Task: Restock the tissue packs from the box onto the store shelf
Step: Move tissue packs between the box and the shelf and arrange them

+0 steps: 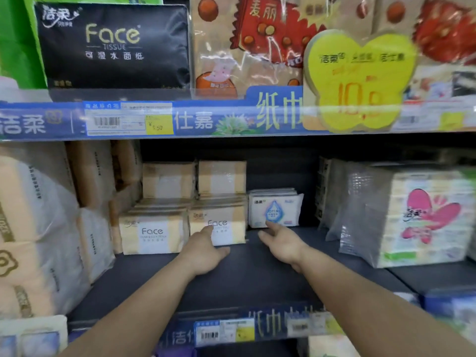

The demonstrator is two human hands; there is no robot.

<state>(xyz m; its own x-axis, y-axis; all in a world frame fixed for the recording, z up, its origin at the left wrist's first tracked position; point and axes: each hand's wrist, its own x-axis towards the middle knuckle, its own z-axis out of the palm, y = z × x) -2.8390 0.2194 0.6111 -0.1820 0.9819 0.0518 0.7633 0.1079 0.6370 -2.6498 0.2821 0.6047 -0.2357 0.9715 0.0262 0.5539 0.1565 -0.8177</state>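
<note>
- Two bare forearms reach into a dark store shelf (247, 274) from 6 o'clock.
- The left hand (204, 249) is open, palm down, its fingertips touching the front of a beige tissue pack (217, 224) printed "Face"; it grasps nothing.
- The right hand (282, 243) is open with fingers spread, its index fingertip at the lower edge of a white tissue pack (274, 208) with a blue droplet logo; it holds nothing.
- A second beige "Face" pack (152, 234) stands just beside the first, at 9 o'clock of it; two more beige packs (195, 180) sit on top behind them.
- At 3 o'clock stands a clear-wrapped bundle (422, 217) with a pink butterfly mark.
- At 9 o'clock are large wrapped paper-roll bundles (38, 228), beige and white.
- On the upper shelf at 11 o'clock, a black pack (116, 47) reads "Face TISSUE".
- The blue shelf strip (206, 119) carries Chinese lettering and a yellow price tag (158, 124) reading "¥5.50".
- At 1 o'clock a yellow butterfly-shaped price sign (360, 81) shows "10", the rest blurred.
</note>
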